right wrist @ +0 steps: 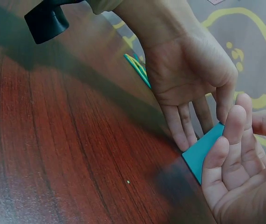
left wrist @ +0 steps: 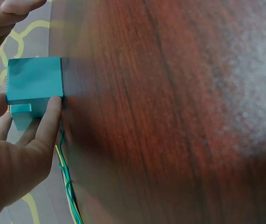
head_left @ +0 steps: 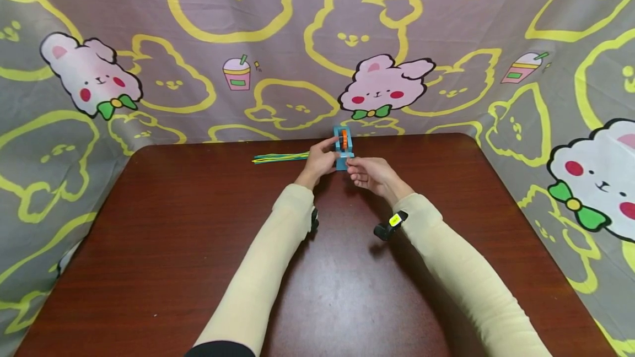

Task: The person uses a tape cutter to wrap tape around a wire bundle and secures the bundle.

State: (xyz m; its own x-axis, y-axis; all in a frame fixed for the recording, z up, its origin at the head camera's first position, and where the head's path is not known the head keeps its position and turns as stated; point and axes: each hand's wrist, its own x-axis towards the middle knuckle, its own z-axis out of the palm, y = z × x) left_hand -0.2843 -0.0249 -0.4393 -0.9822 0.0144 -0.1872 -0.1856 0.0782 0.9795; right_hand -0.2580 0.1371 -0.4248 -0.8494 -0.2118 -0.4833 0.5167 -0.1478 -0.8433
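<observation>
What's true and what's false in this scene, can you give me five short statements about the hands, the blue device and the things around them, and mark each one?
1. The left hand grips the blue device. True.
2. The orange part is at the near edge of the table. False: it is by the far edge, close to the patterned cloth.
3. Yellow and green strands lie on the table to the left of the blue device. True.
4. The right hand lies flat on the table. False: it is up at the blue device, its fingers bent.
5. Both forearms are bare. False: cream sleeves cover them.
</observation>
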